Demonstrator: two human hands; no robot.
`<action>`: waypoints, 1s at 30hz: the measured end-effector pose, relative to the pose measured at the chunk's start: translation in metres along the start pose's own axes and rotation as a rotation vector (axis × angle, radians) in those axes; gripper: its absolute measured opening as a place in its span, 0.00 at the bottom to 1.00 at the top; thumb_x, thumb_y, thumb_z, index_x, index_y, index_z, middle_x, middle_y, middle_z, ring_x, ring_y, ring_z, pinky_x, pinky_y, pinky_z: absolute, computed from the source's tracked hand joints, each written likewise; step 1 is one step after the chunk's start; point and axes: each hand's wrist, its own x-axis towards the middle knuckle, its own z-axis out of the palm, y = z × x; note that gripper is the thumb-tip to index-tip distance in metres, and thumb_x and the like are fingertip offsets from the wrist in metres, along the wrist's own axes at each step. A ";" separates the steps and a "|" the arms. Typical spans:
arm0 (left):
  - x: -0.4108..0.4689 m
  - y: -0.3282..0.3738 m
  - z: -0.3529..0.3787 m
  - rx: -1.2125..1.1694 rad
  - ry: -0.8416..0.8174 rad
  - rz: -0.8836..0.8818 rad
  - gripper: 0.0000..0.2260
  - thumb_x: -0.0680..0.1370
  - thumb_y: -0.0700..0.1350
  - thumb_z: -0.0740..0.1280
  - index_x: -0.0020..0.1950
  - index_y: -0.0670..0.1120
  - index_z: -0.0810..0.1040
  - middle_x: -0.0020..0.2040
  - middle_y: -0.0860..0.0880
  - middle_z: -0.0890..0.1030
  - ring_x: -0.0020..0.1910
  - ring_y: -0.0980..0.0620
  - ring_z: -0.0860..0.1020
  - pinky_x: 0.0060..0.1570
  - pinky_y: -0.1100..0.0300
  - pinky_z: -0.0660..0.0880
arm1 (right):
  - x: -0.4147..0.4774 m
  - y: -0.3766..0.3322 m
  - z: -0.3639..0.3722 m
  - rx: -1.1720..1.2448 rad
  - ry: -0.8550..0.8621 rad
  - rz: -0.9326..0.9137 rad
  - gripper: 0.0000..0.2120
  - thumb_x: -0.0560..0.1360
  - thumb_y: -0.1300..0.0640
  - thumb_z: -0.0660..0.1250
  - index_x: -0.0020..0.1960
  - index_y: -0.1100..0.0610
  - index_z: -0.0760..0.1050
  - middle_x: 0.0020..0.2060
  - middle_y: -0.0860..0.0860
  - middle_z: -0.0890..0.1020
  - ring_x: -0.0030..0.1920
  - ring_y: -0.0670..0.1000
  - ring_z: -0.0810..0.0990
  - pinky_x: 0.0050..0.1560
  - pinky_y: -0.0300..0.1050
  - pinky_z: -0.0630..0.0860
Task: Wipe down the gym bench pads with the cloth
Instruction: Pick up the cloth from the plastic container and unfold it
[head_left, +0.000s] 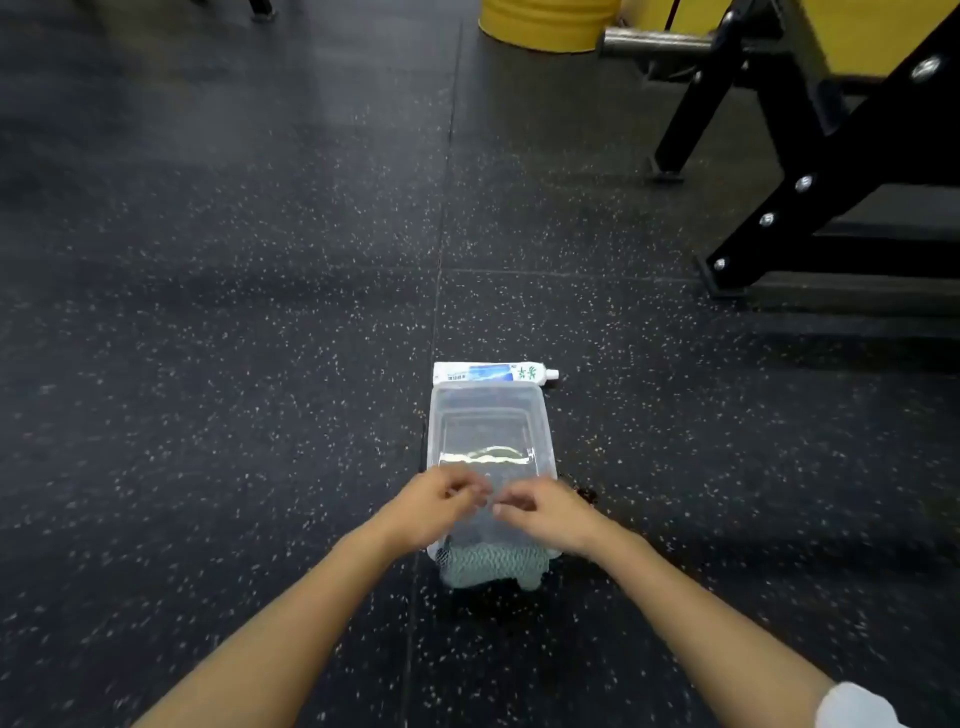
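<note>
A clear plastic container holding water stands on the dark speckled floor. A pale green cloth hangs over its near rim, bunched and damp-looking. My left hand and my right hand hover side by side above the near end of the container, fingers loosely curled and fingertips almost meeting; motion blur hides whether they pinch anything. A white toothpaste tube lies flat against the container's far end. No bench pad is in view.
A black steel gym frame with bolts stands at the right, its foot on the floor. A yellow drum and a metal bar sit at the top. Wet patches darken the floor beside the container.
</note>
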 end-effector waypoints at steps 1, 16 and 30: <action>0.004 -0.003 0.004 0.077 -0.014 -0.005 0.09 0.83 0.41 0.61 0.56 0.47 0.81 0.52 0.51 0.83 0.53 0.53 0.80 0.59 0.55 0.76 | 0.003 0.000 0.002 -0.088 -0.043 0.012 0.12 0.81 0.52 0.63 0.56 0.58 0.80 0.51 0.53 0.83 0.51 0.53 0.81 0.51 0.46 0.75; 0.024 0.003 0.021 0.553 -0.343 -0.107 0.15 0.82 0.43 0.60 0.69 0.45 0.71 0.66 0.43 0.77 0.63 0.44 0.76 0.61 0.53 0.73 | 0.007 -0.011 0.004 -0.428 -0.216 0.054 0.15 0.83 0.50 0.60 0.60 0.60 0.75 0.54 0.59 0.79 0.50 0.56 0.75 0.46 0.43 0.65; -0.006 0.032 -0.019 0.334 -0.082 0.109 0.07 0.79 0.50 0.68 0.42 0.51 0.76 0.36 0.53 0.75 0.35 0.57 0.72 0.32 0.67 0.66 | -0.025 -0.019 -0.028 0.096 0.145 -0.077 0.02 0.77 0.55 0.70 0.49 0.50 0.79 0.32 0.42 0.73 0.32 0.37 0.69 0.33 0.32 0.64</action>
